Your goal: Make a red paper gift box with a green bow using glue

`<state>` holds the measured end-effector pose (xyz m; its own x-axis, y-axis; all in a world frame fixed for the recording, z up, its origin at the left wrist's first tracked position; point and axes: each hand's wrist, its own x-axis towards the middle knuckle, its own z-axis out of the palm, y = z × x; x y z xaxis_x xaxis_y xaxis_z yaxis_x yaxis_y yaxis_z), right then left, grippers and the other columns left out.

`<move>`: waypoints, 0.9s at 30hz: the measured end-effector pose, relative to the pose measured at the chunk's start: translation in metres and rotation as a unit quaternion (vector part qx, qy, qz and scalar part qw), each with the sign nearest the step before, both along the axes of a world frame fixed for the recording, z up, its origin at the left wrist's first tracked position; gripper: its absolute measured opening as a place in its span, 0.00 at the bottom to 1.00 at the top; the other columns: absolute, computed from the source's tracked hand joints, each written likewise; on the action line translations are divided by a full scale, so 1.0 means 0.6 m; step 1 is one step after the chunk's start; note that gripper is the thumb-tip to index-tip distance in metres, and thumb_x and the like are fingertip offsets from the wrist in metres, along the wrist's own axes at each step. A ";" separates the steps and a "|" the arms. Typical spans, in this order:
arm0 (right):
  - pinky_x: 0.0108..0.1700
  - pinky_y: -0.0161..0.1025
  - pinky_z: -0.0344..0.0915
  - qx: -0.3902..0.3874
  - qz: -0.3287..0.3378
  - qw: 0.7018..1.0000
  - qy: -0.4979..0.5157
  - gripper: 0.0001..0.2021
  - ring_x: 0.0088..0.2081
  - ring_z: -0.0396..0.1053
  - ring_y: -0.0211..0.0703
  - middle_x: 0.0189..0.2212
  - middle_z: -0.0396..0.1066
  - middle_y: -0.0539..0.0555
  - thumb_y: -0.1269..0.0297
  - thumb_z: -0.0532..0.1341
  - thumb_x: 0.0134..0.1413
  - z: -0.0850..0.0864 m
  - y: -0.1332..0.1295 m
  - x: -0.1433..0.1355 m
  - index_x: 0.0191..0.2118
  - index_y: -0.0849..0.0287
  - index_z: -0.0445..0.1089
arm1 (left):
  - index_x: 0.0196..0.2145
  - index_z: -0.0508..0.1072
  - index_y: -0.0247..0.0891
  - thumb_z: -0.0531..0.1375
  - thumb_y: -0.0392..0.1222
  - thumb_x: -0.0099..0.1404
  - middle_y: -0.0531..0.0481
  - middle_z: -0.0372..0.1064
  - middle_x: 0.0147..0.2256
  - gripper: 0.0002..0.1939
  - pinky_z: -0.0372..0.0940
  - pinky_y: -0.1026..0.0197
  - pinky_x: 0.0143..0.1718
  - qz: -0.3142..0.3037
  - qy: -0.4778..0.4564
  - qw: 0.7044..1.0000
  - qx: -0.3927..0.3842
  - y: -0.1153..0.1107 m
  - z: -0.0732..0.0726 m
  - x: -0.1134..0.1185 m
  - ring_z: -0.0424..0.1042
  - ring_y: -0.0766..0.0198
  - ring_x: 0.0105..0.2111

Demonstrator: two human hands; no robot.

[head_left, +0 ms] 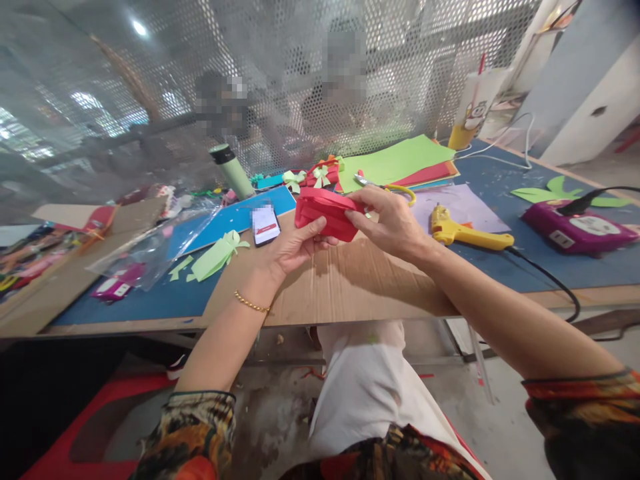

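A small red box [327, 212], apparently of folded paper or foam sheet, is held up over the brown cardboard [340, 280]. My left hand [305, 241] grips its lower left part, thumb on the near face and fingers beneath. At its right end, my right hand [387, 217] pinches the edge between thumb and fingers. Scissors with yellow handles [407, 193] lie just behind my right hand. To the right rests a yellow hot glue gun [470, 237] on a lilac sheet [463, 203].
Left of the cardboard are a phone [266, 225] and light green cut pieces [215, 257]. Behind stand a green bottle [233, 172], green sheets [400, 160] and a drink cup [473, 110]. A purple power strip [580, 227] with a black cord sits at right.
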<state>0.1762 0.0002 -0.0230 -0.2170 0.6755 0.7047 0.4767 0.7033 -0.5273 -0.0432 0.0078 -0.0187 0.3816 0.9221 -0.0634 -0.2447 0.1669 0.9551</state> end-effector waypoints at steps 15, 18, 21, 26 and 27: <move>0.35 0.39 0.61 -0.169 0.055 0.971 0.160 0.04 0.32 0.65 0.40 0.28 0.71 0.48 0.63 0.61 0.54 0.013 -0.005 -0.004 0.32 0.56 0.71 | 0.49 0.82 0.39 0.84 0.58 0.50 0.41 0.86 0.46 0.34 0.81 0.53 0.47 0.009 -0.038 0.998 0.055 0.000 -0.005 0.002 0.87 0.51 0.43; 0.35 0.39 0.62 -0.192 0.067 0.961 0.187 0.04 0.31 0.66 0.40 0.27 0.71 0.49 0.64 0.61 0.52 0.014 -0.005 -0.006 0.33 0.56 0.72 | 0.50 0.82 0.39 0.81 0.64 0.53 0.40 0.86 0.43 0.35 0.79 0.54 0.42 0.017 -0.029 0.998 0.059 0.003 -0.006 0.001 0.87 0.50 0.39; 0.35 0.39 0.64 -0.206 0.073 0.954 0.204 0.04 0.32 0.69 0.41 0.28 0.74 0.50 0.64 0.61 0.50 0.012 -0.003 -0.008 0.33 0.55 0.72 | 0.49 0.81 0.39 0.77 0.63 0.55 0.43 0.86 0.39 0.32 0.76 0.57 0.34 0.039 -0.008 0.997 0.072 0.004 -0.008 0.001 0.85 0.54 0.32; 0.38 0.42 0.68 -0.214 0.085 0.950 0.213 0.06 0.34 0.73 0.45 0.30 0.77 0.51 0.65 0.62 0.47 0.005 0.006 -0.009 0.34 0.54 0.73 | 0.48 0.80 0.40 0.75 0.61 0.56 0.46 0.85 0.37 0.29 0.71 0.59 0.29 0.064 0.014 0.994 0.090 0.003 -0.010 0.004 0.82 0.59 0.27; 0.38 0.42 0.68 -0.214 0.084 0.949 0.213 0.07 0.34 0.74 0.45 0.30 0.77 0.51 0.66 0.62 0.47 0.004 0.008 -0.009 0.34 0.54 0.74 | 0.47 0.79 0.40 0.75 0.61 0.56 0.47 0.85 0.36 0.29 0.71 0.59 0.28 0.060 0.016 0.994 0.088 0.003 -0.010 0.004 0.81 0.59 0.27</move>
<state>0.1709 0.0049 -0.0205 -0.1034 0.9011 0.4210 0.0553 0.4278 -0.9022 -0.0409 0.0096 -0.0248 0.2686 0.9587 0.0930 -0.2215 -0.0325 0.9746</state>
